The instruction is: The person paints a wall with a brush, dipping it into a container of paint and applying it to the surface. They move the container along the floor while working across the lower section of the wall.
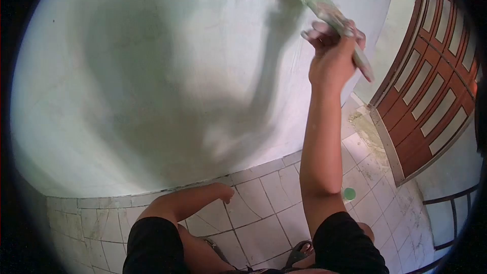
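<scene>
In the head view, my right hand (335, 53) is raised at the upper right, its fingers closed around the handle of a paintbrush (327, 10). Pale green paint coats the wide bristles, which are at the surface of the pale green-white wall (223, 35); the handle slants down to the right. My left hand (226, 192) hangs low in front of my body near the foot of the wall. Its fingers are mostly turned away, so I cannot see whether they hold anything.
Dark shadows of my head and arm fall on the wall. A brown door (431, 71) with pale panels stands at the right. A green-topped container (349, 194) sits on the tiled floor (253, 198) beside my right elbow. Greenish residue (369, 134) marks the floor by the door.
</scene>
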